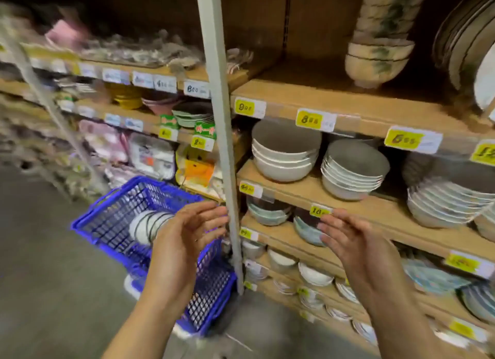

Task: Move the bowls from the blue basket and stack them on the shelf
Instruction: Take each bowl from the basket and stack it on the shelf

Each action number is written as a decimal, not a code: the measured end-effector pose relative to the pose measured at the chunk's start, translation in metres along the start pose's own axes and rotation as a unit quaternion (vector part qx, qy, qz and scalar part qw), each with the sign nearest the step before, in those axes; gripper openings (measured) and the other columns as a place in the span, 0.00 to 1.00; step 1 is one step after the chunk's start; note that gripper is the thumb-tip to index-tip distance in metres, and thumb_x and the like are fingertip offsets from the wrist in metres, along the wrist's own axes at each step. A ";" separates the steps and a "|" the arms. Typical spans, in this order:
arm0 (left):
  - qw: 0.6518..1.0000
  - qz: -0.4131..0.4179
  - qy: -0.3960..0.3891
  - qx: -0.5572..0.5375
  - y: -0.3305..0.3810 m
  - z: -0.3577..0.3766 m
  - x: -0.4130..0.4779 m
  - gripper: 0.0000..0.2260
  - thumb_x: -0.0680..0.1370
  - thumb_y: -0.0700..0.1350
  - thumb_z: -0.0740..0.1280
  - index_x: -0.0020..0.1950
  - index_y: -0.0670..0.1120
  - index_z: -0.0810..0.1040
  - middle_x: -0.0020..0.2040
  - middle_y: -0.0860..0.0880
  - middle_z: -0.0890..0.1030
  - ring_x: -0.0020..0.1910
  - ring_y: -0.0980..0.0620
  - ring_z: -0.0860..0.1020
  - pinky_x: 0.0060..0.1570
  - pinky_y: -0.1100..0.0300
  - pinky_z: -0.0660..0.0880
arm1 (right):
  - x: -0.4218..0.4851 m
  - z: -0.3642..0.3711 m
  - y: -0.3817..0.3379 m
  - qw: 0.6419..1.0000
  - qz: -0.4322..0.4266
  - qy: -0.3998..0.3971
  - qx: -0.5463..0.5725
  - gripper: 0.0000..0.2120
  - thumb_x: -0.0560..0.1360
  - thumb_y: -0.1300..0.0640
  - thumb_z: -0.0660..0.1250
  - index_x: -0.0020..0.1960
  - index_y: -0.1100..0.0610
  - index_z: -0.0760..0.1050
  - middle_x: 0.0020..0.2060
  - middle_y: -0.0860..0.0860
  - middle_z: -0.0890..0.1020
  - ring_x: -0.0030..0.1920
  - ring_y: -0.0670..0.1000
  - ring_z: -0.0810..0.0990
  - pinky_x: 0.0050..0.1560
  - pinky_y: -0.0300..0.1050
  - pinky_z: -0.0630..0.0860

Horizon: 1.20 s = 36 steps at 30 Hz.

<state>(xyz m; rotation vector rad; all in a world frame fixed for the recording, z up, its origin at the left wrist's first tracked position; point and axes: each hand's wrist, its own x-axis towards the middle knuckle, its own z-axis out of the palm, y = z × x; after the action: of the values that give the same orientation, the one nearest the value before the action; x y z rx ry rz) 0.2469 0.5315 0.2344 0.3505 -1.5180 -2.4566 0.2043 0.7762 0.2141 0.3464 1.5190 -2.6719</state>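
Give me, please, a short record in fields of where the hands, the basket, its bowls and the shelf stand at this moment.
left hand: open, empty, in front of the basket
right hand: open, empty, raised before the shelf edge
blue basket: low down, left of the grey post
bowls: white stack lying on its side in the basket
shelf: wooden, carries stacks of white bowls
task state: bowls not yet lifted out

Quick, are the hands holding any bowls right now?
Left hand: open, holding nothing.
Right hand: open, holding nothing.
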 end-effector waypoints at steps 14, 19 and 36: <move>0.986 -0.028 0.161 0.028 0.056 -0.221 -0.015 0.13 0.79 0.39 0.56 0.49 0.40 0.80 0.44 0.41 0.85 0.41 0.49 0.83 0.44 0.58 0.81 | -0.040 0.177 0.173 0.980 0.131 -0.097 -0.117 0.10 0.79 0.61 0.60 0.49 0.62 0.79 0.42 0.59 0.86 0.43 0.55 0.86 0.46 0.45 0.81; 0.977 -0.054 0.203 0.043 0.079 -0.308 0.000 0.12 0.79 0.38 0.57 0.48 0.40 0.80 0.42 0.42 0.85 0.38 0.50 0.83 0.45 0.56 0.79 | -0.039 0.236 0.228 0.975 0.147 -0.087 -0.144 0.10 0.80 0.61 0.60 0.48 0.60 0.79 0.41 0.57 0.86 0.42 0.53 0.86 0.49 0.46 0.79; 0.963 -0.187 0.123 0.149 0.076 -0.385 0.186 0.09 0.78 0.40 0.61 0.48 0.42 0.81 0.40 0.46 0.86 0.37 0.51 0.82 0.48 0.54 0.78 | 0.091 0.298 0.318 0.953 0.190 0.022 -0.234 0.07 0.79 0.59 0.63 0.50 0.59 0.79 0.44 0.55 0.85 0.42 0.52 0.85 0.42 0.45 0.78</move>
<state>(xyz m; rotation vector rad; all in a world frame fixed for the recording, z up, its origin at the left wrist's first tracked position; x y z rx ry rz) 0.2000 0.1149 0.1207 1.0428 -1.8442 -2.3168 0.1134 0.3639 0.0732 0.5966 1.8133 -1.9564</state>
